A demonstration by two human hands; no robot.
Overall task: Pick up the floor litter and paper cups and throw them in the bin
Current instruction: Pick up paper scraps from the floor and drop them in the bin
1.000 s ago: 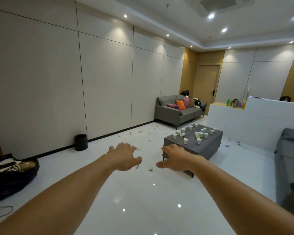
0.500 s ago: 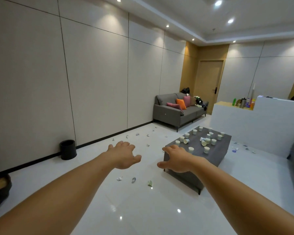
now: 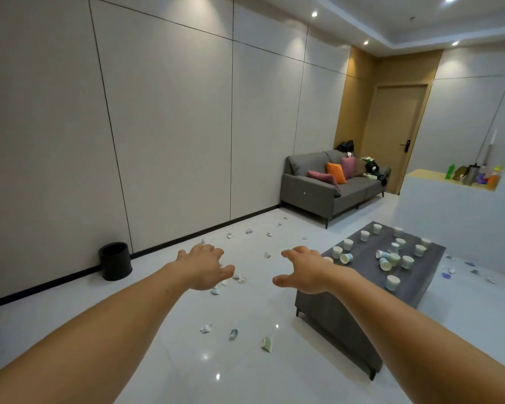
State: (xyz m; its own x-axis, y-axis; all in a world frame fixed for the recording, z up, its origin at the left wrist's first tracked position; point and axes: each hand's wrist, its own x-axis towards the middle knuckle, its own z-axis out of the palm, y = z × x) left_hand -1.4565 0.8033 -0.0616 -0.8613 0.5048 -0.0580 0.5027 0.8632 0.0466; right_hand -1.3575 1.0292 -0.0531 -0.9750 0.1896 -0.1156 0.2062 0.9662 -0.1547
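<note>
Head cam, office lounge: the person has walked fwd over the last sec, so the white tiled floor (image 3: 187,365) fills more of the shot and the grey coffee table (image 3: 336,319) now stands close on the right. The black bin (image 3: 115,260) sits against the wall (image 3: 164,141), left of the hands and bigger in shot than a sec ago; its contents can't be made out. Both arms reach out as before: left hand (image 3: 201,268) & right hand (image 3: 305,271) are palm-down, fingers spread and loosely bent, holding nothing. Approx 20 paper cups (image 3: 407,261), some tipped over, are all on the tabletop. Smallest: three crumpled scraps of litter (image 3: 233,334), which lay ahead of the hands a sec ago, now lie on the tiles nearer than the hands, btwn the arms. More scraps trail along the wall toward the sofa (image 3: 333,191) and past the table's far end. The approach looks done and pickup hasn't begun. The near scraps seem the likely first grab, w/ the bin close for the drop.
</note>
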